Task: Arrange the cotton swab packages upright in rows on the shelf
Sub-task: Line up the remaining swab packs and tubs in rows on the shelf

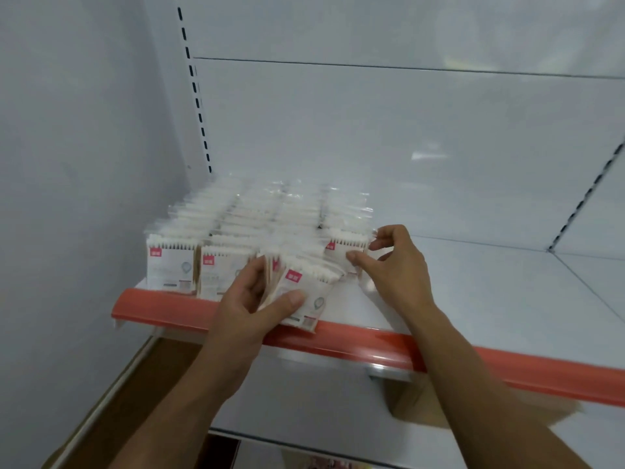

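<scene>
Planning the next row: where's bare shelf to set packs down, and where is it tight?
Free: the shelf right of the right hand, from the red edge strip back to the rear panel. Crowded: the left end, where upright rows fill from the left wall to the right hand. Front middle is taken by the leaning bundle in the left hand.

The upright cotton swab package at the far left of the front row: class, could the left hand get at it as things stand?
Probably not at once: the left hand is full, gripping a leaning stack of packages. The upright cotton swab package itself stands unobstructed.
</scene>
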Available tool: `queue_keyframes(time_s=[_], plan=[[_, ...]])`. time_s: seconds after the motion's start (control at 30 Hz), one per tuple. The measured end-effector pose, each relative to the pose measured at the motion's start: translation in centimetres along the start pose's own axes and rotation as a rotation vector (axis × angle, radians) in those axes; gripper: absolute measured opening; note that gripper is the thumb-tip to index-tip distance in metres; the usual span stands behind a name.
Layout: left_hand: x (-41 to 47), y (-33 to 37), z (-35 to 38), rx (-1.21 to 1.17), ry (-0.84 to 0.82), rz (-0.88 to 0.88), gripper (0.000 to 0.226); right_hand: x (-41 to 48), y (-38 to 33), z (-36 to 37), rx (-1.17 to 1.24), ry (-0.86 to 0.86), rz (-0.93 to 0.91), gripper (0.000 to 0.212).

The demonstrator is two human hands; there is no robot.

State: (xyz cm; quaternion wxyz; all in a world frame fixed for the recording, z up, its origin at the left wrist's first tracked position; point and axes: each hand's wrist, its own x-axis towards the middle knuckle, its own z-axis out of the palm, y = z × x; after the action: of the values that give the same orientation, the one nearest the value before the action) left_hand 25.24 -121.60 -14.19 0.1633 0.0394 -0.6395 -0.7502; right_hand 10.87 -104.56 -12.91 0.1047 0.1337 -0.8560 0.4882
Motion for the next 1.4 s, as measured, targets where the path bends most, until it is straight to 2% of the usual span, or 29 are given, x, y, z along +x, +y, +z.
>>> queue_keyframes(time_s=[0.1, 0.17, 0.23, 0.3, 0.37, 0.5, 0.6, 0.67, 0.8, 1.03, 1.33, 1.4], plan=[[0.0, -0.1, -0.2, -0.009, -0.027, 0.005, 0.051, -2.0, -0.8, -0.9, -0.001, 0.072, 0.016, 0.047], [0.0, -0.2, -0.4, -0.022, -0.036, 0.006, 0.052, -4.3, -1.5, -1.6, 0.112, 0.105, -0.001, 0.031], [0.0, -0.3, -0.5, -0.028, -0.048, 0.02, 0.053, -6.6, -2.5, -1.8, 0.202, -0.036, -0.007, 0.026], [0.0, -0.3, -0.4, -0.008, -0.063, 0.04, 0.054, -8.0, -3.4, -1.5, 0.21, -0.252, 0.019, 0.036], [0.0, -0.1, -0.2, 0.01, -0.082, 0.039, 0.052, -8.3, -3.7, -1.0, 0.214, -0.33, 0.042, 0.035], [-0.1, 0.2, -0.1, -0.006, -0.11, 0.026, 0.046, -8.5, -4.1, -0.7, 0.381, -0.285, 0.099, 0.017], [-0.2, 0.2, -0.1, -0.058, -0.065, -0.008, 0.038, -8.8, -4.0, -1.6, 0.527, -0.255, 0.16, 0.019], [-0.1, -0.1, -0.2, -0.063, -0.003, -0.029, 0.032, -8.3, -3.6, -3.0, 0.542, -0.146, 0.136, 0.022], [0.1, -0.2, -0.4, -0.085, 0.025, -0.068, 0.025, -5.9, -2.1, -4.9, 0.398, 0.08, 0.143, 0.02], [0.2, -0.1, -0.4, -0.043, 0.005, -0.072, 0.025, -2.6, -0.3, -0.7, 0.015, -0.002, 0.085, 0.022], [-0.1, 0.2, -0.2, -0.026, -0.002, -0.07, 0.024, -2.7, -0.6, -0.2, 0.048, -0.005, 0.117, 0.043], [-0.2, 0.3, -0.2, -0.026, -0.004, -0.068, 0.024, -3.8, -1.1, -1.1, 0.029, 0.068, 0.098, 0.045]])
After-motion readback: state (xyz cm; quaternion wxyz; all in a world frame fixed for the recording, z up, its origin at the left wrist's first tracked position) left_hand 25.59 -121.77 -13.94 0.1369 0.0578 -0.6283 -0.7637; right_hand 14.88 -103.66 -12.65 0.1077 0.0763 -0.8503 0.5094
